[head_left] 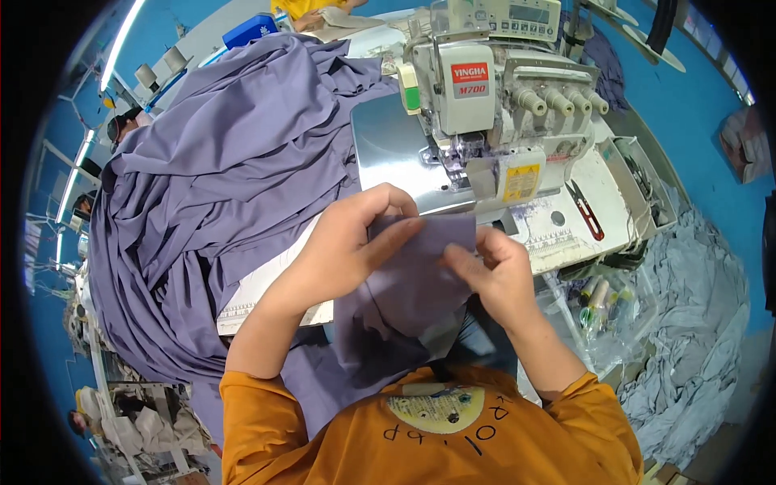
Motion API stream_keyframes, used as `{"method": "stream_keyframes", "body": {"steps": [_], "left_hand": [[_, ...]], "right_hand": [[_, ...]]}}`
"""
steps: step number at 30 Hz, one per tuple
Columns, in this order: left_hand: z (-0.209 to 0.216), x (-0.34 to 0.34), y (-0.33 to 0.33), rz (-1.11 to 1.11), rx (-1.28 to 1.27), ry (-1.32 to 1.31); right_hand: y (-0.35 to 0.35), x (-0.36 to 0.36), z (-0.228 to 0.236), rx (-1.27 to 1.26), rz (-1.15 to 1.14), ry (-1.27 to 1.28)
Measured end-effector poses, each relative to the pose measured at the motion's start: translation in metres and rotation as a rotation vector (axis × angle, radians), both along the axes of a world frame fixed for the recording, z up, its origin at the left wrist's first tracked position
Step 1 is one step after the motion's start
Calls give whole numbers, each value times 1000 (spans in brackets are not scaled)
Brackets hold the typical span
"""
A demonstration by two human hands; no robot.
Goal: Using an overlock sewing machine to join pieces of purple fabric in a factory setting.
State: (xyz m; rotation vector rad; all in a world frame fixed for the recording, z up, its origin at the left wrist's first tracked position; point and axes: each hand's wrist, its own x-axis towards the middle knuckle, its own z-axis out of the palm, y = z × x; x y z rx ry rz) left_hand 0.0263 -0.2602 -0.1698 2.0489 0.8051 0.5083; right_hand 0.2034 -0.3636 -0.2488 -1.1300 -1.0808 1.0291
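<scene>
A piece of purple-grey fabric (416, 283) hangs between my two hands, its upper edge raised near the front of the machine bed. My left hand (356, 238) pinches its upper left edge between thumb and fingers. On the other side, my right hand (493, 271) grips the right edge, thumb in front. The cloth's lower part drops in folds toward my lap. Just beyond stands a white overlock sewing machine (467, 97) with a shiny metal bed plate (392, 149); the fabric is in front of it, apart from the needle area.
A large heap of purple-grey fabric (226, 137) covers the table's left. Red-handled thread snips (586, 212) lie on the right of the white table. A plastic bag with thread spools (598, 311) and a light grey fabric pile (687, 323) are at right. Another person's yellow sleeve (303, 8) shows behind.
</scene>
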Motion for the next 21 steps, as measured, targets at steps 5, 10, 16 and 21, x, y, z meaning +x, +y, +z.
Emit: {"method": "stream_keyframes", "body": {"steps": [5, 10, 16, 21], "left_hand": [[-21, 10, 9, 17, 528, -110], [-22, 20, 23, 116, 634, 121], [-23, 25, 41, 17, 591, 29], [-21, 29, 44, 38, 564, 51]], "right_hand": [[3, 10, 2, 222, -323, -398], [9, 19, 11, -113, -259, -384], [6, 24, 3, -213, -85, -138], [8, 22, 18, -277, 12, 18]]}}
